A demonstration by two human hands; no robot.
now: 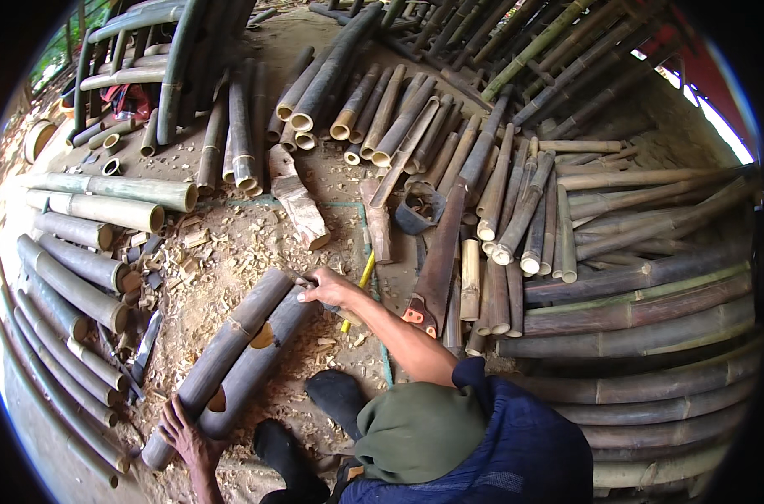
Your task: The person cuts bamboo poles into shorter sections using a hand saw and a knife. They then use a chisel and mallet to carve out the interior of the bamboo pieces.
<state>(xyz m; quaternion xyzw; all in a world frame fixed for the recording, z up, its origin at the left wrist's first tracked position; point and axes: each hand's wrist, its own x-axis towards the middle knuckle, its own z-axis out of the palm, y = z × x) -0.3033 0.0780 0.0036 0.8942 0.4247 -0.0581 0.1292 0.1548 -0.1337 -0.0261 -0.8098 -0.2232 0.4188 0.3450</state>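
Here, on the ground (pixel 193 315), toward its near left corner, a left bamboo pole (pixel 222 357) and a right bamboo pole (pixel 256 370) lie side by side on a slant, their far ends tipped toward the right. Two pale cut hollows show along the right pole. The left hand (pixel 183 433) sits across the near ends, its grip wide, fingers spread over the bark. The right hand (pixel 327 288) is at the far ends, fingers curled and thumb against the right pole; whether its grip closes on the small dark piece (pixel 296 278) beside it I cannot tell. Shavings (pixel 214 273) cover the strip between the poles and the stacked bamboo (pixel 79 290) along the ground's left edge, leaving room for sideways movement there. Beyond the far ends, the ground runs open up to a wood block (pixel 298 202). Room is tighter on the right: a yellow stick (pixel 369 269) lies just beside the right hand, and a saw (pixel 439 252) lies farther off against bamboo lengths. The feet (pixel 336 396) close in the near side.
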